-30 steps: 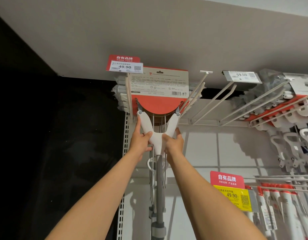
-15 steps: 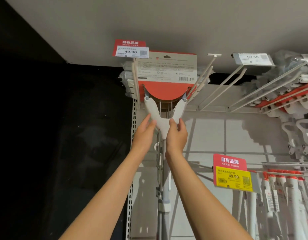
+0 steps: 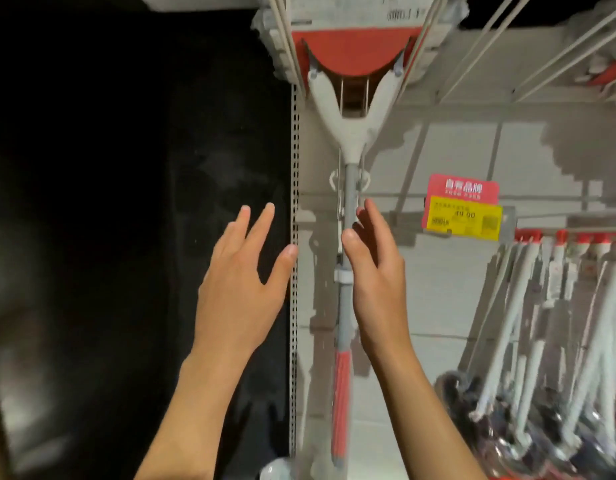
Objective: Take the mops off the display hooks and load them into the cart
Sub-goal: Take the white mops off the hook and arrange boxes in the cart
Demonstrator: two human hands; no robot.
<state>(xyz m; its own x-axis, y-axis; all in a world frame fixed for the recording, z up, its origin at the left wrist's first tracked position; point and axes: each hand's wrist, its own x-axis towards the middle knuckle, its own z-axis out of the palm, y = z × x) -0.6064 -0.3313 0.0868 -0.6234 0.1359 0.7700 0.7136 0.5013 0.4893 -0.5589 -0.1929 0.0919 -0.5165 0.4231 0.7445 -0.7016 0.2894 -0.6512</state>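
Observation:
A mop hangs from the display hooks (image 3: pixel 287 36) at the top centre. Its white Y-shaped yoke (image 3: pixel 350 109) sits under a red and white packaging card (image 3: pixel 355 46), and its grey pole (image 3: pixel 348 206) runs down to a red grip (image 3: pixel 341 393). My left hand (image 3: pixel 242 268) is held up with fingers spread, left of the pole, touching nothing. My right hand (image 3: pixel 377 265) is raised with straight fingers right beside the pole; contact is unclear. More mops with white handles (image 3: pixel 528 306) hang at the right.
A perforated shelf upright (image 3: pixel 294 202) runs down between my hands. A red and yellow price tag (image 3: pixel 462 207) sticks out on a hook at the right. Bare wire hooks (image 3: pixel 507 46) jut out top right. Dark panelling fills the left side.
Both hands have let go of the white yoke and dropped down along the pole. The view has tilted downward, so the mop head now sits at the top edge.

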